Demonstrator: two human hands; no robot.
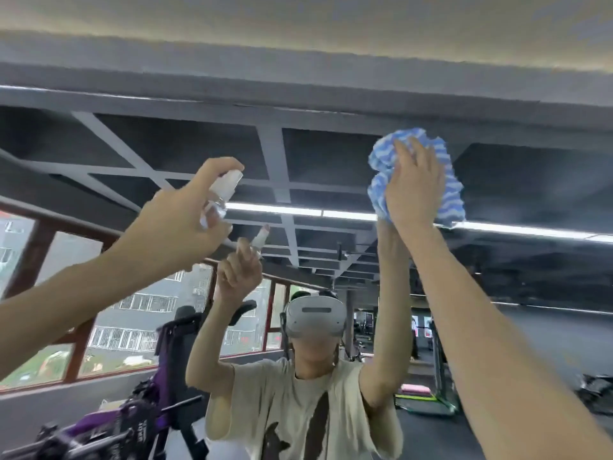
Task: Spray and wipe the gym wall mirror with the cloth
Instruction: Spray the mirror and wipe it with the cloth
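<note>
The wall mirror (331,154) fills most of the view and shows my own reflection with both arms raised. My left hand (179,220) grips a small clear spray bottle (220,194) with a white nozzle, held up near the glass, the forefinger on top of the nozzle. My right hand (414,187) presses a crumpled blue-and-white striped cloth (447,194) flat against the mirror high up, near its top edge. The fingers lie spread over the cloth, and part of the cloth is hidden behind the hand.
The mirror's top edge (298,104) meets a grey wall band below the ceiling. Reflected behind me are a purple and black exercise machine (149,410), windows with red-brown frames (83,343) and gym equipment (431,393) on a dark floor.
</note>
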